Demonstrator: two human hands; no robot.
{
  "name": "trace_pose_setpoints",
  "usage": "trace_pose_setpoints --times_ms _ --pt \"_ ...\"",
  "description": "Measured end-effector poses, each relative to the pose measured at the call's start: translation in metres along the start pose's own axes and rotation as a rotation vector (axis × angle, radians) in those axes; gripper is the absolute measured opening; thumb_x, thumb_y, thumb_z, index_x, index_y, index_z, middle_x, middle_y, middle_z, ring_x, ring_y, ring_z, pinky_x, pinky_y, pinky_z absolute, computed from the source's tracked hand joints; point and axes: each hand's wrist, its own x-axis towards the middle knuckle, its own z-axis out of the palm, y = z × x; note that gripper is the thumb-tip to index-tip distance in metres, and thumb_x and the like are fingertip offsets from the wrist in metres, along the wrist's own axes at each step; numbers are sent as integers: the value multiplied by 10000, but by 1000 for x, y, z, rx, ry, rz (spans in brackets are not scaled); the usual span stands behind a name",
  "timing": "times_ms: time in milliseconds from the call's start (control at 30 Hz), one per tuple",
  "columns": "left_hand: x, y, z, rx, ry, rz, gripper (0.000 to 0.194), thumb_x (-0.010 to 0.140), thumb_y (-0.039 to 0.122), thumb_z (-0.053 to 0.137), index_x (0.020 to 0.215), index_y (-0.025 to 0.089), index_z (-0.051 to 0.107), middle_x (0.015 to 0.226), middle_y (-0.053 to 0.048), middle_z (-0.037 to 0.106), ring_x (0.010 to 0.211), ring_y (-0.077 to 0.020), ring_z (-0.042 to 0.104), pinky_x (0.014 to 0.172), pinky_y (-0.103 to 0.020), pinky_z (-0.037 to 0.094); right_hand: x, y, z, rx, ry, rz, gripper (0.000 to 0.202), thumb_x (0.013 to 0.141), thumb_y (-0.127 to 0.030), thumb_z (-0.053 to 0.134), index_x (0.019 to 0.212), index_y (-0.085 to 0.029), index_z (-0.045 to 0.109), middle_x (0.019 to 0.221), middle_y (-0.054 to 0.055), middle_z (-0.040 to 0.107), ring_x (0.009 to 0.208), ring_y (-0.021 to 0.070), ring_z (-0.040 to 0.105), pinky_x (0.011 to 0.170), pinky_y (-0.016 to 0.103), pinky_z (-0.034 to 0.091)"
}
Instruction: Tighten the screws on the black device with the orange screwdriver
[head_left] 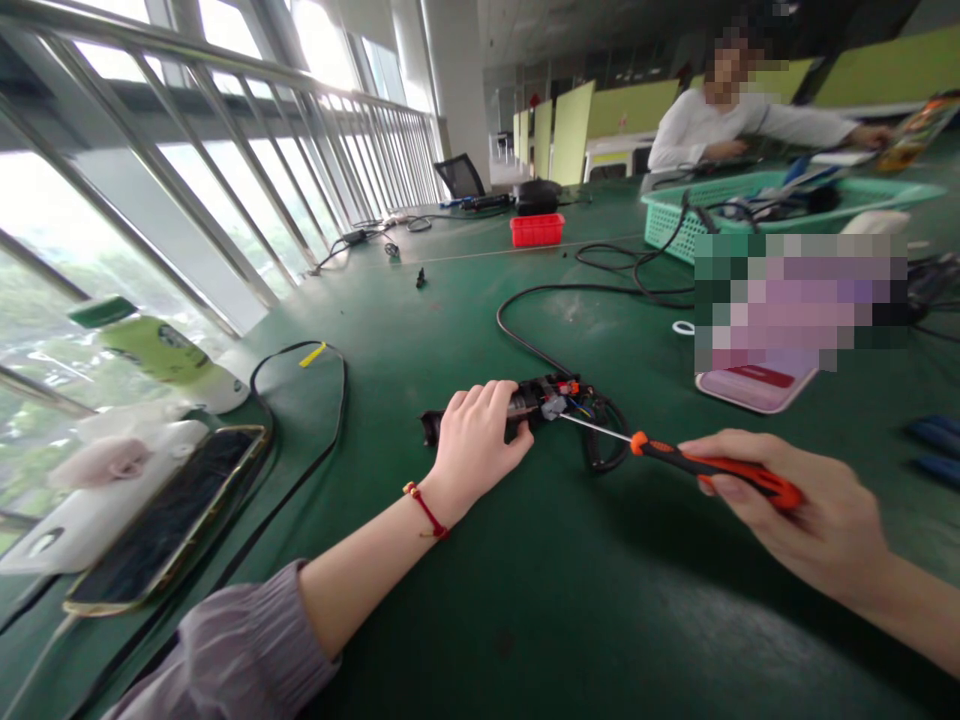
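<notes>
My left hand (pixel 480 425) is wrapped over a black cylindrical device (pixel 529 400) lying on the green table (pixel 465 600). At its right end the device is opened up, with small red, yellow and blue wires and a grey part (pixel 553 408) showing. My right hand (pixel 802 500) grips an orange-and-black screwdriver (pixel 697 462) by the handle. The screwdriver's thin shaft points left, and its tip reaches the area of the grey part; whether it sits in a screw is too small to tell. A coiled black cable (pixel 611 450) lies beside the device's open end.
A phone (pixel 161 525), a white case (pixel 157 470) and a green-capped bottle (pixel 165 350) lie at left near the railing (pixel 225 90). A red basket (pixel 537 230), a green basket (pixel 667 225) and a pink-framed phone (pixel 772 390) are farther off. Across the table sits a person (pixel 697 130).
</notes>
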Motion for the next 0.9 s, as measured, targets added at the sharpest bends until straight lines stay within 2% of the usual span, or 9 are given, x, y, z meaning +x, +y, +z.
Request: trace_pose_setpoints --times_ms 167,367,433,533,600,667,767,833,900 --pt "0 1 -1 18 5 10 265 763 265 502 1013 178 492 937 -34 626 841 -208 576 750 -335 419 -1 0 2 -39 -42 27 147 833 -246 495 967 -239 557 777 -11 640 581 104 610 535 210 477" --pt "0 1 -2 31 0 11 254 756 264 508 997 186 492 926 -34 627 829 -207 578 739 -336 419 1 -3 5 -28 161 -47 368 739 -202 606 1089 -221 495 941 44 607 796 169 624 671 274 528" --pt "0 0 -1 29 -2 10 254 759 266 505 1000 187 491 924 -33 627 826 -207 578 738 -337 419 0 -2 4 -10 96 -39 337 752 -210 593 1076 -238 504 917 33 612 782 169 625 649 272 525" --pt "0 0 -1 17 0 9 255 760 267 504 1001 189 490 929 -32 626 831 -208 577 742 -338 418 -2 0 1 3 -55 43 218 825 -285 499 1038 -251 534 808 -1 622 571 119 588 499 230 476" --pt "0 0 -1 15 2 5 254 758 264 506 1001 190 490 928 -30 627 834 -207 578 744 -334 417 -3 0 0 44 -76 101 230 871 -301 406 1050 -247 540 765 -7 622 477 101 537 442 227 436" --pt "-1 1 -2 18 3 2 252 757 262 506 999 190 490 925 -28 627 835 -206 578 745 -331 417 -4 -1 0 56 -34 89 253 879 -271 380 1084 -235 526 802 6 627 525 110 569 473 226 453" --pt "-1 1 -3 23 -2 2 251 758 264 505 997 189 490 925 -27 627 831 -207 577 744 -333 418 -4 -4 2 -22 94 -10 299 805 -193 494 1103 -207 498 893 40 610 710 142 632 618 223 513" --pt "0 1 -3 22 -6 1 251 759 268 507 996 189 490 927 -27 628 830 -207 577 742 -336 420 -1 -5 3 -54 159 -37 304 748 -155 542 1048 -198 512 877 48 596 723 152 634 647 238 529" --pt "0 0 -3 20 -8 0 253 759 269 510 998 189 489 932 -29 628 831 -207 578 745 -336 421 1 -6 2 -63 176 -34 284 727 -144 557 1002 -204 521 847 41 601 683 149 633 608 237 537"
